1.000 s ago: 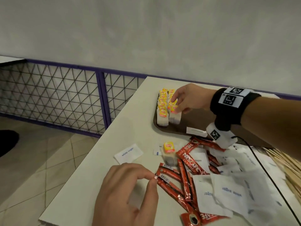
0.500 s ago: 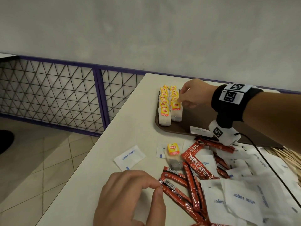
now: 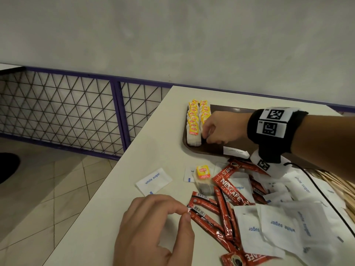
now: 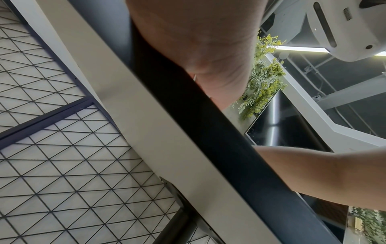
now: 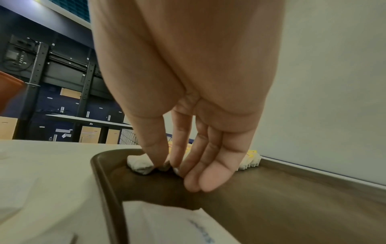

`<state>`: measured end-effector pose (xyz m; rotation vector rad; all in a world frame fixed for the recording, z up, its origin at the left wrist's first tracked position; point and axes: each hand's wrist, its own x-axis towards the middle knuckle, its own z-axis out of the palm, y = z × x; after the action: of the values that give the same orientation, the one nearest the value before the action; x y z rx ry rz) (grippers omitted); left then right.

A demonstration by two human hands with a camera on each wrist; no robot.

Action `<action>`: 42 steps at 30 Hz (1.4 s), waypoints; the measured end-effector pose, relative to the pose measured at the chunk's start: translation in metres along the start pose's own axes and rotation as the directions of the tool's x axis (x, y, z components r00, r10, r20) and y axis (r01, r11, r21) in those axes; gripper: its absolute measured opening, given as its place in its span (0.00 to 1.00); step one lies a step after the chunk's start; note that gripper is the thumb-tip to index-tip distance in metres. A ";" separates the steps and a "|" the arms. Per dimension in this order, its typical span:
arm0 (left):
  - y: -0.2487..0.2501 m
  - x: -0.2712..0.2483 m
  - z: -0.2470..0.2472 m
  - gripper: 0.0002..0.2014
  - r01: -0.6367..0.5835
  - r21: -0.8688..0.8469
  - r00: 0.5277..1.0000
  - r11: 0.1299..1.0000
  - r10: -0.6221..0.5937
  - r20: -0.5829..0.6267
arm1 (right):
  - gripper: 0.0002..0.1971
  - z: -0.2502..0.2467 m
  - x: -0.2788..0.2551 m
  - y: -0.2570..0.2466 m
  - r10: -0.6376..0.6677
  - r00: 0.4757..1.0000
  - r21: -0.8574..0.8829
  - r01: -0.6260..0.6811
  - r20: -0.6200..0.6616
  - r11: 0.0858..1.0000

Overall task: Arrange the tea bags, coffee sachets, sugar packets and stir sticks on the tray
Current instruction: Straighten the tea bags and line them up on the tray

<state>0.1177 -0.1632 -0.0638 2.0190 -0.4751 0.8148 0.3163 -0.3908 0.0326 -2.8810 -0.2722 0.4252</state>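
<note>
A brown tray [image 3: 221, 148] lies at the back of the table, with yellow-tagged tea bags [image 3: 194, 123] in two rows at its left end. My right hand [image 3: 205, 135] is at the near end of the right row. In the right wrist view its thumb and forefinger [image 5: 167, 165] pinch the front tea bag [image 5: 138, 163] down on the tray [image 5: 292, 189]. Near the front edge, my left hand [image 3: 185, 213] pinches the end of a red coffee sachet [image 3: 207, 219] lying on the table. The left wrist view shows only my palm and the table's edge.
One loose tea bag [image 3: 202, 173] sits among red coffee sachets [image 3: 228, 183]. White sugar packets [image 3: 284, 225] are heaped at the right; one [image 3: 153, 181] lies apart at the left, another [image 3: 235, 151] over the tray's near rim. Wooden stir sticks [image 3: 342, 187] lie far right.
My right hand has come from farther back along the right row of tea bags to its near end. My left hand has kept its pinch on the coffee sachet.
</note>
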 end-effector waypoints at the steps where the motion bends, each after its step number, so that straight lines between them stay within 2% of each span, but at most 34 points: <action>1: 0.001 0.002 -0.001 0.03 0.011 -0.014 1.000 1.000 -0.011 -0.002 | 0.03 -0.002 -0.003 -0.001 -0.009 1.000 0.019 0.010 -0.008 1.000; 4: -0.002 0.000 0.000 0.03 0.013 0.010 1.000 1.000 -0.012 -0.020 | 0.02 -0.005 -0.019 -0.011 -0.100 0.995 0.081 0.100 -0.001 0.992; 7: -0.001 0.000 0.000 0.03 0.013 0.008 1.000 1.000 -0.013 -0.011 | 0.05 -0.004 -0.037 -0.025 -0.191 0.969 0.111 0.175 0.157 0.978; 11: 0.000 0.000 0.000 0.03 0.020 0.007 1.000 1.000 -0.020 -0.017 | 0.11 0.006 -0.043 -0.033 -0.161 0.936 0.019 0.163 0.312 0.986; 16: 0.000 -0.001 0.001 0.04 0.016 0.002 1.000 1.000 -0.016 -0.024 | 0.04 0.010 -0.048 -0.036 -0.197 0.920 -0.008 0.212 0.340 0.977; 20: -0.001 -0.001 0.002 0.03 0.007 0.002 0.999 1.000 -0.007 -0.040 | 0.07 -0.001 -0.048 -0.032 -0.203 0.936 0.028 0.204 0.288 0.979; 23: -0.002 0.000 0.002 0.03 -0.007 0.009 0.999 1.000 0.007 -0.038 | 0.07 -0.024 -0.042 -0.023 -0.131 0.981 0.065 0.122 0.143 0.990; 25: -0.002 0.000 0.002 0.03 0.002 0.016 1.000 1.000 -0.001 -0.029 | 0.07 -0.040 -0.035 -0.016 -0.073 0.994 0.081 0.066 0.085 0.995; 30: -0.004 0.001 0.002 0.03 -0.003 0.030 1.000 1.000 0.004 -0.013 | 0.06 -0.049 -0.013 0.002 0.017 0.997 0.023 -0.019 0.080 1.000; 35: -0.003 0.002 0.002 0.03 -0.011 0.044 1.000 0.999 0.011 0.000 | 0.05 -0.040 0.006 0.009 0.066 0.989 -0.027 -0.063 0.136 0.998; 40: -0.004 0.002 0.003 0.03 -0.017 0.038 1.000 0.999 0.017 -0.003 | 0.06 -0.034 0.020 0.012 0.105 0.995 0.026 -0.104 -0.006 0.994; 42: -0.005 0.001 0.003 0.04 -0.019 0.036 1.000 0.999 0.020 -0.004 | 0.07 -0.033 0.021 0.013 0.126 0.992 0.039 -0.125 -0.021 0.991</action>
<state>0.1225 -0.1628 -0.0667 2.0485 -0.4815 0.8447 0.3478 -0.4052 0.0551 -2.8737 -0.0784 0.4135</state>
